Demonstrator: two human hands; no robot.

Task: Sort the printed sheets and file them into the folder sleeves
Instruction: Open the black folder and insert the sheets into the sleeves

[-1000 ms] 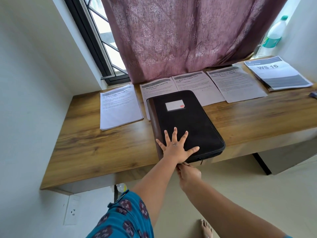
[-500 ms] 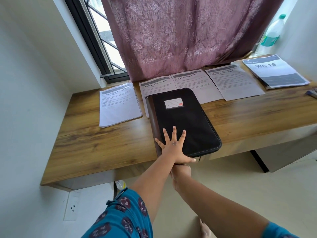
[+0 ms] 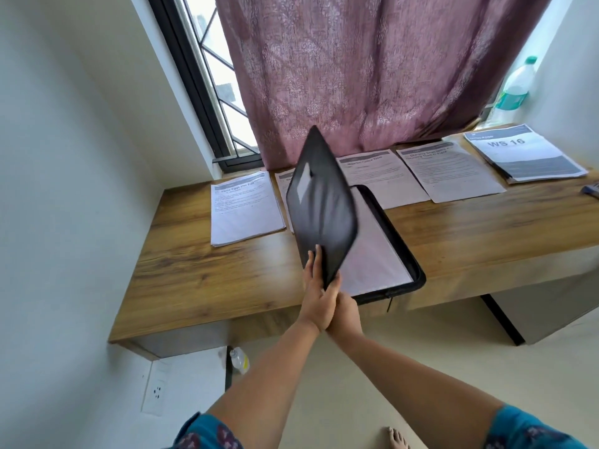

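Observation:
The black zip folder (image 3: 409, 254) lies open at the desk's near edge. Its cover (image 3: 321, 205) stands raised and blurred, swung up toward the left. Inside shows a clear sleeve (image 3: 372, 260) over a pale sheet. My left hand (image 3: 315, 286) grips the cover's near edge, fingers on its outer face. My right hand (image 3: 346, 314) presses against the left one and pinches the cover's near corner. Printed sheets lie in a row behind: a left stack (image 3: 243, 209), a half-hidden sheet (image 3: 284, 180), two single sheets (image 3: 379, 176) (image 3: 449, 171), and a "WS 16" stack (image 3: 525, 155).
A wooden desk (image 3: 201, 270) runs under a window with a mauve curtain (image 3: 372, 76). A plastic bottle (image 3: 515, 89) stands at the back right. A small dark object (image 3: 591, 191) lies at the right edge. The wall is close on the left.
The folder was shut and flat, with my left palm on it and my right hand at its near edge. Now the cover is lifted upright and both hands are at its near corner.

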